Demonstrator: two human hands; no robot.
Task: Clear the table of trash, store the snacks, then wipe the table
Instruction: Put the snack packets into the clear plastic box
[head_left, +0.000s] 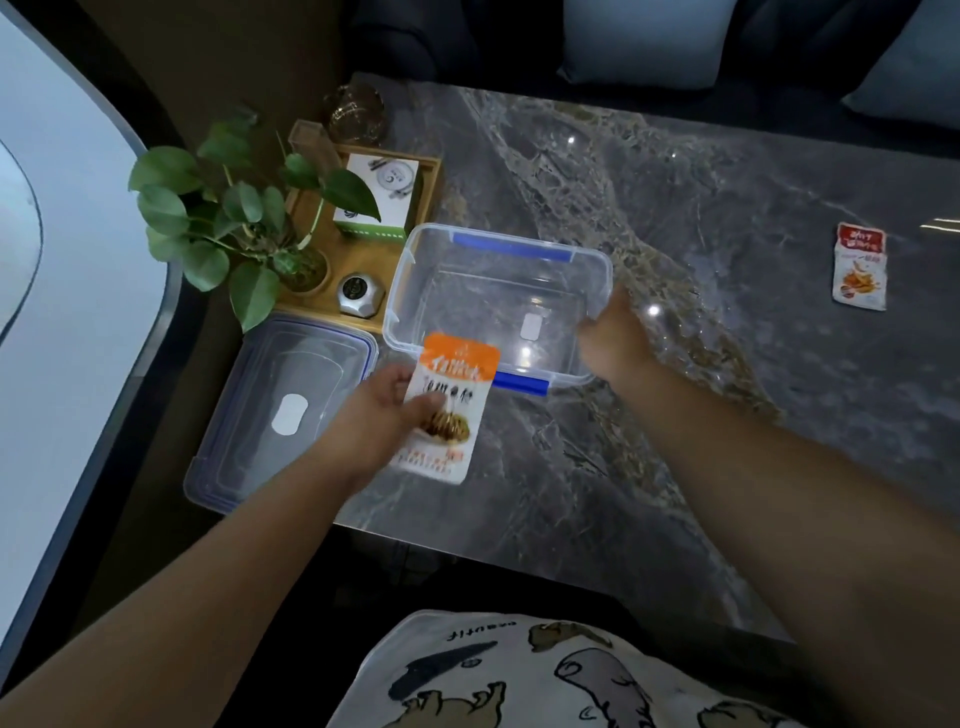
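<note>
Big grey marbled counter (701, 364) fills the scene, and near its left end sits the clear plastic container (496, 306), lid off, blue clips on its near and far long sides, nothing inside that I can make out. Just left of it, the clear lid (283, 410) lies flat at the counter's near left corner, hanging a little over the edge. Behind the lid there's a wooden tray (363, 249) carrying a leafy green plant (223, 223), a white and green box (376, 200) and a small silver gadget (360, 293). Now the arms: the right hand (613, 338) is on the container's right near corner, fingers curled over the rim, gripping it. The left hand (387, 410) has an orange and white snack packet (449, 410) pinched between thumb and fingers, held above the counter just in front of the container's near wall, its orange top overlapping the rim. Far off to the right, well apart from everything, a red and white snack packet (860, 267) lies flat on the counter.
</note>
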